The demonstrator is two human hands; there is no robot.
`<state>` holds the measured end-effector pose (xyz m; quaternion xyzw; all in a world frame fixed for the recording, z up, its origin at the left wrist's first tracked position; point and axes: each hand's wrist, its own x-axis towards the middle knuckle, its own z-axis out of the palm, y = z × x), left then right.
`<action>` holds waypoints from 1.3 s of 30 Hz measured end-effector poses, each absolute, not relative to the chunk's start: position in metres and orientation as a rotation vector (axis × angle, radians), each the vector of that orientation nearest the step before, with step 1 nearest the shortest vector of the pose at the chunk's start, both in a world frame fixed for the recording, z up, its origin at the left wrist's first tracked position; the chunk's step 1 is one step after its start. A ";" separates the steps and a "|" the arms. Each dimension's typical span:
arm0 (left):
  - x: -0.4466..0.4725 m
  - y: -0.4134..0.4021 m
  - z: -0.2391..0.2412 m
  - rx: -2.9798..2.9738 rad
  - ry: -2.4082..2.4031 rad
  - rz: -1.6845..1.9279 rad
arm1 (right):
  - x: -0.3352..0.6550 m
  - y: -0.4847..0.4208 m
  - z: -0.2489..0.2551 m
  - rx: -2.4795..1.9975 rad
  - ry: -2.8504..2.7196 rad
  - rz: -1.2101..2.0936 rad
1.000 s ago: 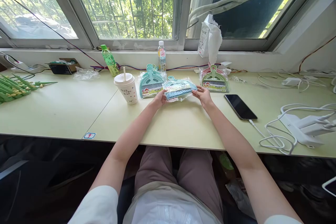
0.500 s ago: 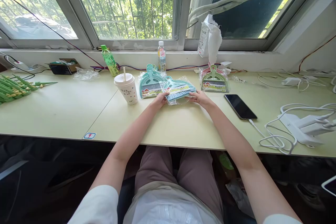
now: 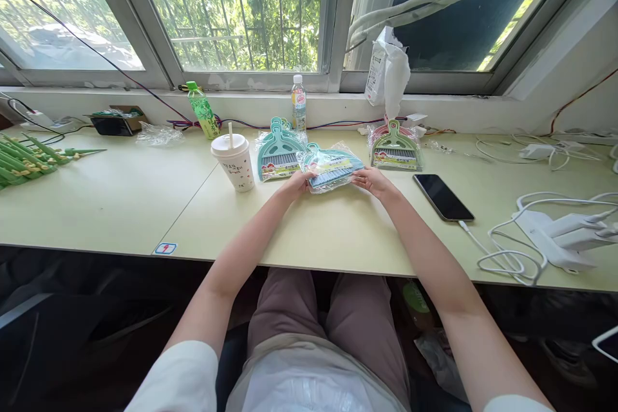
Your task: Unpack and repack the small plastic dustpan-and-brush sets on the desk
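Observation:
Both my hands hold a teal mini dustpan-and-brush set in a clear plastic bag (image 3: 331,166) just above the pale green desk (image 3: 338,232). My left hand (image 3: 295,184) grips its left end, fingers closed on the wrap. My right hand (image 3: 373,179) pinches its right end. Behind and to the left lies a stack of more teal bagged sets (image 3: 277,151). To the right rests a bagged set in green and pink (image 3: 394,147).
A lidded paper cup with a straw (image 3: 234,161) stands left of my hands. A black phone (image 3: 443,196) on a cable lies to the right, beside white chargers and cords (image 3: 555,238). Two bottles (image 3: 298,102) and a tissue pack (image 3: 386,71) stand by the window. Green sticks (image 3: 24,158) lie far left.
The bagged teal set has tilted so its flat face shows more, and it has shifted slightly toward me. My right hand has moved a little inward along its edge.

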<state>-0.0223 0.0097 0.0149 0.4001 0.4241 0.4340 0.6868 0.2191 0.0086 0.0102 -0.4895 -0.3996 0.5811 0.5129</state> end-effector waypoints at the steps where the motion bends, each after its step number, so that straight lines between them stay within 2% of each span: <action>1: -0.022 0.010 0.015 0.901 0.954 0.966 | 0.219 0.008 0.011 -1.198 -0.976 1.398; 10: -0.022 0.008 0.015 0.919 0.980 0.961 | 0.218 0.008 0.006 -1.437 -1.335 1.100; 19: -0.022 0.011 0.015 0.912 0.997 0.945 | 0.220 0.009 0.006 -1.504 -1.533 1.018; 26: -0.020 0.013 0.013 0.879 0.963 1.013 | 0.206 0.004 0.001 -1.791 -1.758 0.523; 32: -0.025 0.013 0.013 0.876 0.907 1.107 | 0.199 -0.003 0.002 -1.767 -1.761 0.255; 35: -0.023 0.013 0.013 0.843 0.900 1.151 | 0.201 0.001 0.001 -1.651 -1.704 0.236; 39: -0.019 0.011 0.013 0.824 0.870 1.172 | 0.204 0.009 -0.003 -1.535 -1.474 0.552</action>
